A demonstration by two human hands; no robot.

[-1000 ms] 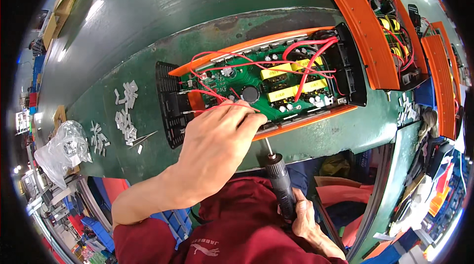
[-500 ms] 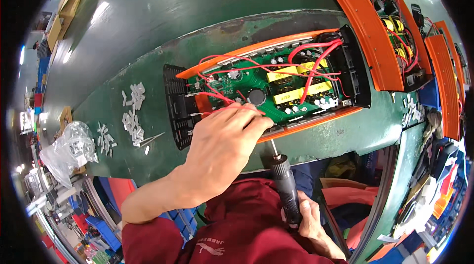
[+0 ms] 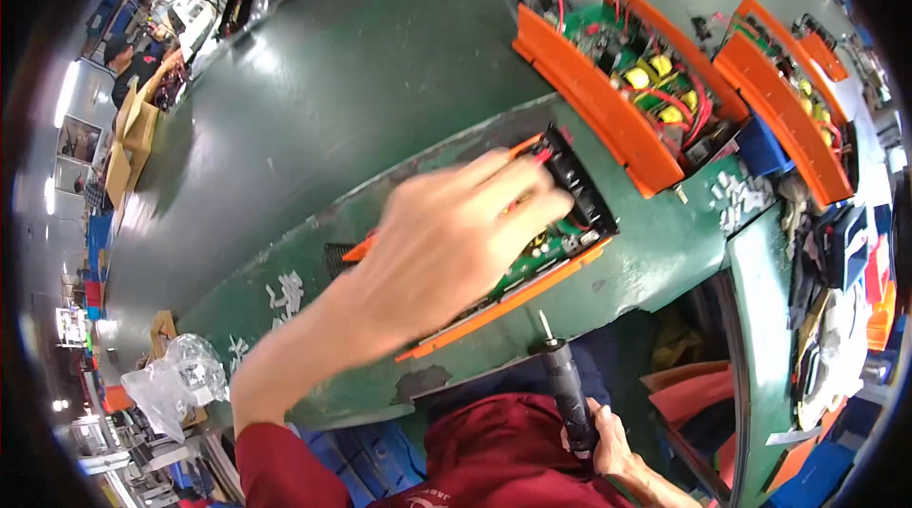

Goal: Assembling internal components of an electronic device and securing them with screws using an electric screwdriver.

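An orange-sided power unit case (image 3: 513, 308) lies on the green bench in front of me, its green circuit board (image 3: 532, 261) exposed and a black end panel (image 3: 581, 187) at its right. My left hand (image 3: 446, 242) is above the case, smeared by motion, with fingers stretched apart near that end panel. It covers most of the board and wires, and nothing shows in its fingers. Lower right, my right hand (image 3: 610, 440) grips a black electric screwdriver (image 3: 570, 394) by its lower end. The bit points up toward the bench edge, apart from the case.
More open orange cases (image 3: 598, 109) with boards and wires stand at the far right. Small pale pieces lie in heaps at left (image 3: 285, 294) and right (image 3: 741, 199). A clear plastic bag (image 3: 180, 380) sits at the left edge. A person (image 3: 133, 66) is far off at upper left.
The whole view has shifted, with the case now lower and further left. My left hand has moved from the board's front left part toward the right end panel. The screwdriver's bit now stands apart from the case.
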